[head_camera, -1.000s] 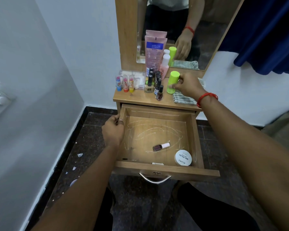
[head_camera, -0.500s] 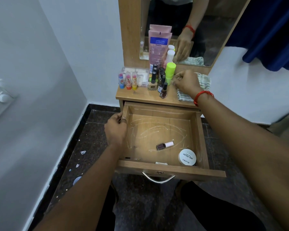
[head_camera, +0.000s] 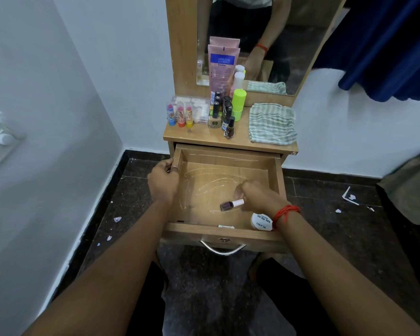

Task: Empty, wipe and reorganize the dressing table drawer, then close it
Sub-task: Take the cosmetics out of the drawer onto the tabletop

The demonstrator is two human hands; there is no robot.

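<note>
Two-handed, left grip (head_camera: pixel 163 183) clasping drawer (head_camera: pixel 192 228), right grip (head_camera: pixel 258 197) perhaps touching bottle (head_camera: pixel 228 205)

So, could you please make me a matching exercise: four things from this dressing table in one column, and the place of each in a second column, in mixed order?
Things
1. dark nail polish bottle with white cap
2. white round jar
3. striped cloth
4. green bottle

Places
A. standing upright on the table top
B. lying on its side on the drawer floor
C. in the drawer's front right corner
D. lying on the right side of the table top

Pairs: 1-B, 2-C, 3-D, 4-A
</note>
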